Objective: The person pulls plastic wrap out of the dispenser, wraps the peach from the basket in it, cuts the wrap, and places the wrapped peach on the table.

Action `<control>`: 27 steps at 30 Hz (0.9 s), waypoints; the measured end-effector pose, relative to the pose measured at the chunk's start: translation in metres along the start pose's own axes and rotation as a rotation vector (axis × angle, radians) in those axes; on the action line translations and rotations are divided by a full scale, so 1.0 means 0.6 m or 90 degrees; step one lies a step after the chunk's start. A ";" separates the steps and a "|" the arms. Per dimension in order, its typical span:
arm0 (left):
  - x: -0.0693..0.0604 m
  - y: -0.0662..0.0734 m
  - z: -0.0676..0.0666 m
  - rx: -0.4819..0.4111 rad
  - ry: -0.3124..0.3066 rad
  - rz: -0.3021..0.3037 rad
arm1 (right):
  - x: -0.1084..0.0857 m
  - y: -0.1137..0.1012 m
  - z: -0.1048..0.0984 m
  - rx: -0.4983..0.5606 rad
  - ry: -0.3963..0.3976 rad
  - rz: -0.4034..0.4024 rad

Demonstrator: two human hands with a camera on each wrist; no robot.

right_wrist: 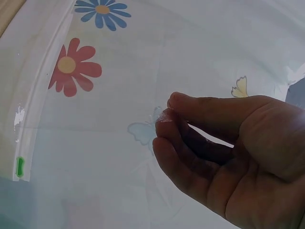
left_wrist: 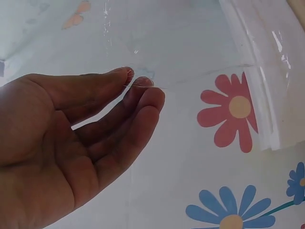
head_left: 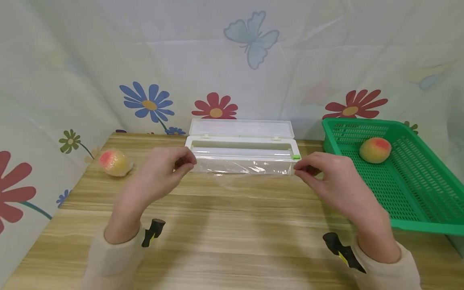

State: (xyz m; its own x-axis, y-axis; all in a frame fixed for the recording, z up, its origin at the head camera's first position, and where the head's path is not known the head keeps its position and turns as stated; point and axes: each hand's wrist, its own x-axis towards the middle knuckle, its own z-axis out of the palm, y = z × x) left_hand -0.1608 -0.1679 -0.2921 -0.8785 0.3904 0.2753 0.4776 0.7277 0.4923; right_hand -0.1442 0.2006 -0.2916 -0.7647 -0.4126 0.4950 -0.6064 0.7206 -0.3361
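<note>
A white cling film dispenser [head_left: 243, 141] stands at the back of the wooden table, its clear lid [head_left: 241, 129] raised and a film roll [head_left: 242, 153] inside. Transparent cling film [head_left: 246, 167] hangs over the front of the box, stretched between both hands. My left hand [head_left: 157, 173] pinches the film's left corner between thumb and fingertips. On the other side, my right hand [head_left: 335, 181] pinches the right corner, close to the green slider [head_left: 296, 157]. The wrist views show a bit of film caught at the fingertips of each hand.
A peach [head_left: 116, 162], apparently wrapped in film, lies on the table at the left. At the right, a green plastic basket [head_left: 384, 223] holds another peach [head_left: 375, 150]. Behind the table hangs a white cloth [head_left: 174, 52] printed with flowers and butterflies.
</note>
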 end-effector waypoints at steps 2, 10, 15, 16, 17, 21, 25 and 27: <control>0.003 -0.003 0.007 0.004 -0.019 0.001 | 0.001 0.002 0.005 0.009 -0.032 0.013; 0.008 -0.015 0.027 0.032 -0.102 0.022 | 0.006 0.010 0.027 0.018 -0.149 0.021; 0.003 -0.020 0.034 0.024 -0.158 0.050 | 0.004 0.019 0.047 0.039 -0.199 -0.032; 0.003 -0.021 0.036 0.019 -0.173 0.052 | 0.003 0.020 0.050 0.041 -0.215 -0.036; 0.001 -0.021 0.037 0.014 -0.190 0.052 | 0.002 0.021 0.053 0.049 -0.228 -0.042; -0.002 -0.025 0.045 0.005 -0.256 0.054 | -0.003 0.025 0.060 0.060 -0.290 -0.049; -0.003 -0.032 0.054 0.017 -0.297 0.064 | -0.007 0.030 0.072 0.054 -0.343 -0.062; -0.004 -0.035 0.059 0.021 -0.316 0.063 | -0.009 0.032 0.081 0.048 -0.360 -0.076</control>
State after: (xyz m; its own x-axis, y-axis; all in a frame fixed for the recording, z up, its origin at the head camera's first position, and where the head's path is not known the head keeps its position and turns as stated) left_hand -0.1693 -0.1641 -0.3324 -0.7309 0.6736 -0.1096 0.5658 0.6879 0.4546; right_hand -0.1623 0.1895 -0.3395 -0.6755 -0.7365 0.0349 -0.6932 0.6183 -0.3705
